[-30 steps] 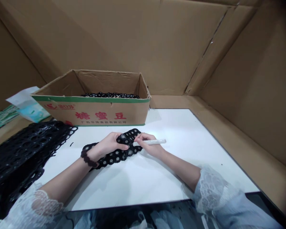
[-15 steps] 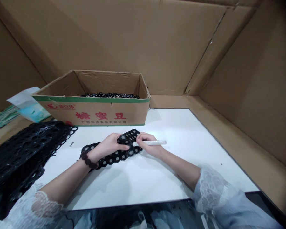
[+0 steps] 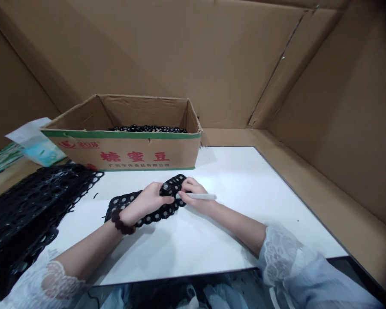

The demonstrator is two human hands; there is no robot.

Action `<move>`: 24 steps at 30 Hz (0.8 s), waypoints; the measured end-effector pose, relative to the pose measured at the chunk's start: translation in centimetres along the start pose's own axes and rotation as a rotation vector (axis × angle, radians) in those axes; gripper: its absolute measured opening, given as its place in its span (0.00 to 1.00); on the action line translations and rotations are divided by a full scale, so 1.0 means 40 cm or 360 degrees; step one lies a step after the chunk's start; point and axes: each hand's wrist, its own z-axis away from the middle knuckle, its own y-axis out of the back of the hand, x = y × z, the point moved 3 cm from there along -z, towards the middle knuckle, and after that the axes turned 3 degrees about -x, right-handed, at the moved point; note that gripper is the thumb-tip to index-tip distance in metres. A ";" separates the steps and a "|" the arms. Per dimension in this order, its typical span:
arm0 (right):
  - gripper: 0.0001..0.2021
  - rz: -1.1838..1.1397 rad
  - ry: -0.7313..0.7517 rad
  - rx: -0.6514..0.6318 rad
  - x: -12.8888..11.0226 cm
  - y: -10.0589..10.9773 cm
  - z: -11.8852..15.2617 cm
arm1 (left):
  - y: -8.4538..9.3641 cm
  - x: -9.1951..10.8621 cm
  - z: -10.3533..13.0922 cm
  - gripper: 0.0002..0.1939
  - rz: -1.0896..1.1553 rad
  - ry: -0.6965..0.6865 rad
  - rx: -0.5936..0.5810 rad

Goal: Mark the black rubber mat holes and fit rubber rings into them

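A black strip with rows of round pale holes or dots (image 3: 119, 201) lies across the white tabletop, its right end lifted and bent over. My left hand (image 3: 148, 202) is closed on that strip, thumb on the near side. My right hand (image 3: 197, 198) grips a slim white pen-shaped tool (image 3: 206, 196), its back end pointing right. The tool's tip meets the strip beside my left thumb; exactly what it touches is too small to make out.
Behind my hands stands an open cardboard box (image 3: 135, 152) with similar black dotted pieces inside. A heap of black perforated material (image 3: 28, 206) covers the left side, near a white and blue plastic packet (image 3: 40, 143). Cardboard walls (image 3: 167, 51) rise around the white tabletop (image 3: 244, 180).
My right hand and the white tool have shifted slightly left along the strip. My left hand keeps its grip, and the strip's raised end has turned a little.
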 end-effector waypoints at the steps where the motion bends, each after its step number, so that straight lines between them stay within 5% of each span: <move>1: 0.10 0.0083 0.0005 -0.0005 0.000 -0.007 -0.003 | -0.005 0.001 0.003 0.08 -0.0036 0.0000 0.0046; 5: 0.10 0.0190 0.0005 0.0010 -0.005 -0.015 -0.009 | -0.008 0.007 0.012 0.08 -0.0085 -0.0013 0.0101; 11: 0.13 -0.0371 -0.0370 0.0109 0.022 0.015 -0.003 | 0.015 -0.007 0.008 0.10 0.0392 0.0118 -0.0266; 24: 0.13 -0.0496 -0.0385 0.0070 0.013 0.017 -0.004 | 0.015 -0.012 0.006 0.11 0.0595 0.0165 -0.0251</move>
